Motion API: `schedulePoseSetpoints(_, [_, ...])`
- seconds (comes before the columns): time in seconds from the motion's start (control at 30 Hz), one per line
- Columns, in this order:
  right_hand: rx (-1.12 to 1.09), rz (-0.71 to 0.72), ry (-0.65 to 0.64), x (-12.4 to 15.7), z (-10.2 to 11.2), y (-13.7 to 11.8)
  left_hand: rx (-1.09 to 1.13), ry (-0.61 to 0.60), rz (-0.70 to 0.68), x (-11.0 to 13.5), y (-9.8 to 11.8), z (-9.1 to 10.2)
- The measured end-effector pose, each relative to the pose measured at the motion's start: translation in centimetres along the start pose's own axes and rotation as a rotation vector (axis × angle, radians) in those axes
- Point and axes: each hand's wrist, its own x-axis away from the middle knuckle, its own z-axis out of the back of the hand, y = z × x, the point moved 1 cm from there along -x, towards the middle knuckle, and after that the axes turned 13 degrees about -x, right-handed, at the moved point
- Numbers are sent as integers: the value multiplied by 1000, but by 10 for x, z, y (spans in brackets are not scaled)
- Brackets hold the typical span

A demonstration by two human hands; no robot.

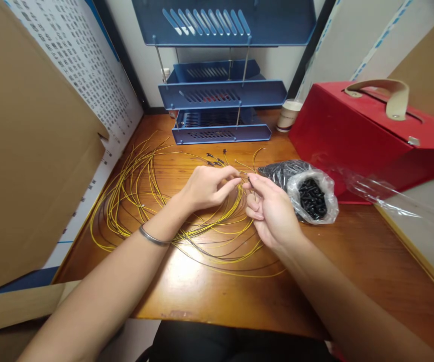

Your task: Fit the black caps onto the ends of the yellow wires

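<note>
Thin yellow wires lie in loose coils on the wooden table, with a few darker strands among them. My left hand is closed over the coil, thumb and forefinger pinching the end of a wire. Close beside it, my right hand pinches a small black piece, its other fingers curled in. The two sets of fingertips almost meet, and the wire tip between them is too small to make out clearly. Just beyond, several wire ends carry black caps. An open plastic bag of small black pieces stands right of my right hand.
A blue tiered tray rack stands at the back, with a paper cup beside it. The red box with a beige handle fills the right rear. Cardboard rises along the left. The table's front edge is near my lap.
</note>
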Motion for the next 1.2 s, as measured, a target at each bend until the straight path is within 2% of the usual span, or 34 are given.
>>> schedulePoseSetpoints(0.27, [4,7,-3,-3,3,4,-27,109,-5,-2,-6,-5])
schedulePoseSetpoints(0.5, [5,-36,-13,-1,5,12,-2,169,223,-2,-8,-4])
schedulePoseSetpoints(0.6, [13,-62,-41,2,5,18,-7,216,364,-2,-9,-4])
schedulePoseSetpoints(0.7, [47,-122,-59,5,3,23,-3,263,506,-3,-10,-4])
schedulePoseSetpoints(0.77, [70,-160,-59,6,2,25,6,263,539,-3,-11,-4])
schedulePoseSetpoints(0.97, [136,-140,-60,7,0,24,-1,195,437,-3,-9,-2])
schedulePoseSetpoints(1.1, [158,-120,-69,7,2,23,45,81,292,-2,-7,-1])
schedulePoseSetpoints(1.2, [159,-106,-79,7,2,22,48,25,238,-1,-6,-2])
